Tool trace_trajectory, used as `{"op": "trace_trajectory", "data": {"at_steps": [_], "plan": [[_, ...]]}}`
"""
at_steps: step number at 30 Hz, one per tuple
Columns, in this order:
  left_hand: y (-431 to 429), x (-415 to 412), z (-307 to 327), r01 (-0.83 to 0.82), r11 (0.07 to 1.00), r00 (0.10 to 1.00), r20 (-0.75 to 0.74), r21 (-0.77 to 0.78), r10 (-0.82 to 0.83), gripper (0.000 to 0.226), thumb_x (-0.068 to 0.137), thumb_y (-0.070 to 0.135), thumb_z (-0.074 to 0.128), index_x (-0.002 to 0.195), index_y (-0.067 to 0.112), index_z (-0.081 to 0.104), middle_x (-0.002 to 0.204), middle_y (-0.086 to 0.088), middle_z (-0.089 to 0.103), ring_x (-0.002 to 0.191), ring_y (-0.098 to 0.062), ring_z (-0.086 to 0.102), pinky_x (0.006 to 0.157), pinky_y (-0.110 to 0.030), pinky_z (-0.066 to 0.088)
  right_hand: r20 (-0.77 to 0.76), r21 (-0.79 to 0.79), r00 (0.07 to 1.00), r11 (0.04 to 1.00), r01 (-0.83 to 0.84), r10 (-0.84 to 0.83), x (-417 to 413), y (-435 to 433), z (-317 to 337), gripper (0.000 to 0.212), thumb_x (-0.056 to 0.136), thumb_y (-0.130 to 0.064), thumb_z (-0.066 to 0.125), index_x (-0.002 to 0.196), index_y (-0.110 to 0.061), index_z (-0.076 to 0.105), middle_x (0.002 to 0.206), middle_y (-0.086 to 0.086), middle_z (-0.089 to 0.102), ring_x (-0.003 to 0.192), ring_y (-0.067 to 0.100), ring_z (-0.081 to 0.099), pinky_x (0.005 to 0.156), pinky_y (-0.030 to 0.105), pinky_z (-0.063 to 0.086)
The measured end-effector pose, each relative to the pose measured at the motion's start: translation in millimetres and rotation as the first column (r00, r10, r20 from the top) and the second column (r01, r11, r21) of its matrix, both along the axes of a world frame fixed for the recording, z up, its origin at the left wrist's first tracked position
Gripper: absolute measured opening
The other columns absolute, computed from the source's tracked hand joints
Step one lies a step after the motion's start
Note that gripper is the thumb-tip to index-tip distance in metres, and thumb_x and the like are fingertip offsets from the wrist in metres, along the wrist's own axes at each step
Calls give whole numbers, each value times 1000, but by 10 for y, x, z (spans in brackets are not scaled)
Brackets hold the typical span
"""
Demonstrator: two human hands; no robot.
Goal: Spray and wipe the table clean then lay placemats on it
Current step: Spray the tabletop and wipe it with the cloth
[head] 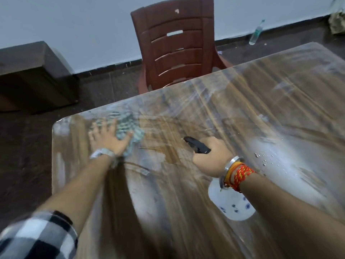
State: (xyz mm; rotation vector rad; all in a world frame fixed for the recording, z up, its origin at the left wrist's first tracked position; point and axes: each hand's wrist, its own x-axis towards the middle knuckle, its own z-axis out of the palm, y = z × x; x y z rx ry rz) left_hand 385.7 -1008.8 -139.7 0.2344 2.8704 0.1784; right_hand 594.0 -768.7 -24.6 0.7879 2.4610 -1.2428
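left hand [108, 136]: fingers spread flat, pressing checked cloth [128, 128] on table [261, 109]
right hand [211, 156]: wrapped round spray bottle [230, 202]

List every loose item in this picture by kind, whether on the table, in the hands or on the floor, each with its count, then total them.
Checked blue-and-white cleaning cloth: 1
White plastic spray bottle with black trigger head: 1
Clear plastic water bottle on the floor: 1
Reddish-brown plastic chair: 1
Total: 4
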Motion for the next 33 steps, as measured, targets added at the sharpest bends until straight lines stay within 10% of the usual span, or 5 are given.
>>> {"op": "trace_trajectory", "data": {"at_steps": [9,16,25,33], "plan": [[1131,1947,-28,783,622,622,0,29,-783,86,79,76,32,150,29,26,159,-9,22,147,-33,1,115,-47,-17,19,42,998,997,-65,64,-125,-291,250,8,78,-7,57,73,-7,51,60,3,50,47,15,45,41,20,37],[-459,323,-38,22,999,999,-40,38,-20,93,76,89,19,153,38,8,162,2,-2,148,-27,-4,118,-49,-4,48,20,992,993,-118,117,-391,-671,219,12,73,-18,54,78,-7,54,67,5,52,58,21,46,55,32,38],[-1076,-108,17,-438,880,897,30,183,440,104,69,92,24,153,33,10,162,-3,-3,147,-32,-8,118,-49,-2,3,-30,993,993,-115,115,-571,-1002,235,7,68,-18,55,69,-13,50,67,3,52,57,20,43,52,28,34],[-814,-325,-13,-402,914,915,-8,60,403,102,70,92,24,153,34,9,162,-4,-3,147,-32,-9,118,-48,-8,-120,13,989,996,84,-82,-963,-580,229,22,81,-13,56,62,-12,44,61,2,45,50,15,40,44,21,31]]}}
